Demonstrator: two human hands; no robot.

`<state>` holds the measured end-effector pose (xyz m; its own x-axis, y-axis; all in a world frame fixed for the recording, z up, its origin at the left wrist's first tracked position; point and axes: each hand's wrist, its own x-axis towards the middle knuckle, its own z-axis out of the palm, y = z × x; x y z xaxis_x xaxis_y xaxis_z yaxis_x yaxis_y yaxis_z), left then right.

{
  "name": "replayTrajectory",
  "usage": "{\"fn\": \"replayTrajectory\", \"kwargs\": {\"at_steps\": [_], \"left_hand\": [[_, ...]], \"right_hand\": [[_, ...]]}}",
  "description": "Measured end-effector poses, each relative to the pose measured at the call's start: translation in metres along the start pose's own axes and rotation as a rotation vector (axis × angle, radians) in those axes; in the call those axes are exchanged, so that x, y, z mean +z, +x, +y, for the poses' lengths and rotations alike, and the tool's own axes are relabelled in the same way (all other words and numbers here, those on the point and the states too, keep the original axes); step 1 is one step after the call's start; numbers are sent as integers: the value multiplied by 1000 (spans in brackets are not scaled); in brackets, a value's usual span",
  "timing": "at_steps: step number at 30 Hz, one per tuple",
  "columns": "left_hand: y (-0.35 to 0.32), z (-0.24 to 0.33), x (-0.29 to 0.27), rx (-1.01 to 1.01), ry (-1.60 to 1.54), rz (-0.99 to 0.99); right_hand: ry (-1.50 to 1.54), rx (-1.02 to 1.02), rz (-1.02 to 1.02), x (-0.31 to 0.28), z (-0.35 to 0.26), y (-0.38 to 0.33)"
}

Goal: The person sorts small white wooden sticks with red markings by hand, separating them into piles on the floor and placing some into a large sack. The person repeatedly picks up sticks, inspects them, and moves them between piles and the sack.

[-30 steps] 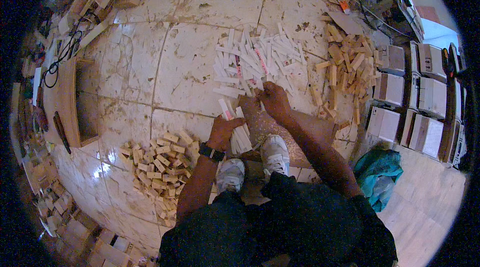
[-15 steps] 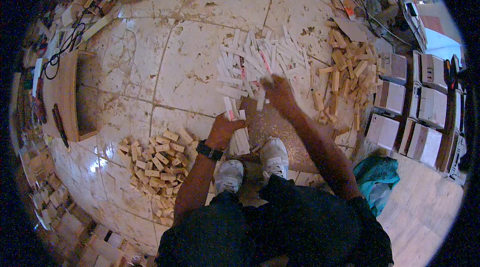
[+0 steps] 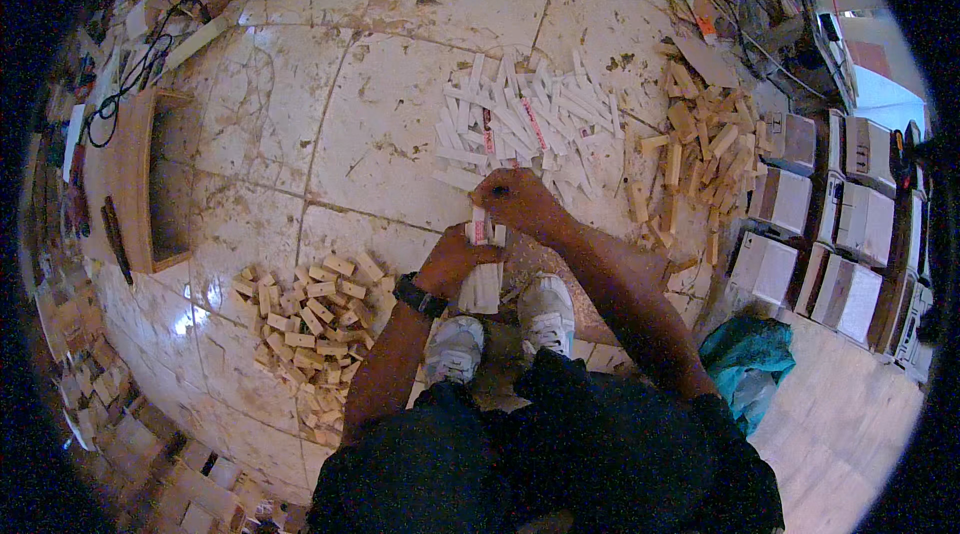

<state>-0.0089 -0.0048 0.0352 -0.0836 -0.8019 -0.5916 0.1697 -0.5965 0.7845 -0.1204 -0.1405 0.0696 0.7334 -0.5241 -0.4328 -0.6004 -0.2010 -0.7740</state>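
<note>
Between my feet, my left hand [image 3: 452, 259] is wrapped round a bundle of flat white strips [image 3: 481, 292], its thumb lying across them. One piece with red marking shows among their upper ends. Just above, my right hand [image 3: 515, 202] is closed, its fingertips at the top of a white strip [image 3: 479, 224] that runs down into the bundle; the fingers partly hide the grip. Beyond my hands lies a loose heap of white strips [image 3: 560, 124] on the tiled floor, a few with red marking.
Small drilled wooden blocks [image 3: 315, 319] are piled at the left, longer wooden pieces [image 3: 700, 144] at the right. An open wooden box [image 3: 170, 184] stands far left. Stacked pale boxes [image 3: 790, 199] and a teal bag [image 3: 748, 364] are on the right. My shoes [image 3: 545, 314] are close below the bundle.
My right hand has moved from the edge of the heap, left and toward me with a white strip, to the top of the bundle. My left hand keeps its hold.
</note>
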Motion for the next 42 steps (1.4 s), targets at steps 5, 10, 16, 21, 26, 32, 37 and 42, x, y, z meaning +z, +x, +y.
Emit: {"fn": "replayTrajectory", "kwargs": {"at_steps": [5, 10, 16, 21, 26, 32, 37, 42], "left_hand": [[-8, 7, 3, -23, -177, 60], [-16, 4, 4, -266, -787, 60], [-14, -2, -5, -113, -754, 127], [-17, 5, -4, -205, -585, 130], [-23, 9, -5, -222, -679, 122], [-27, 6, -7, -197, -791, 155], [-22, 1, -5, -218, -739, 151], [-20, -4, -4, -222, -734, 143]], "right_hand": [[686, 61, 279, -25, 8, 2], [652, 231, 328, -29, 16, -11], [741, 274, 319, -26, 11, -24], [120, 178, 403, -90, 23, 11], [157, 177, 491, -111, 44, 42], [108, 164, 266, -121, 67, 33], [-60, 32, 384, -126, 80, 27], [-89, 44, 465, -122, 85, 39]]}}
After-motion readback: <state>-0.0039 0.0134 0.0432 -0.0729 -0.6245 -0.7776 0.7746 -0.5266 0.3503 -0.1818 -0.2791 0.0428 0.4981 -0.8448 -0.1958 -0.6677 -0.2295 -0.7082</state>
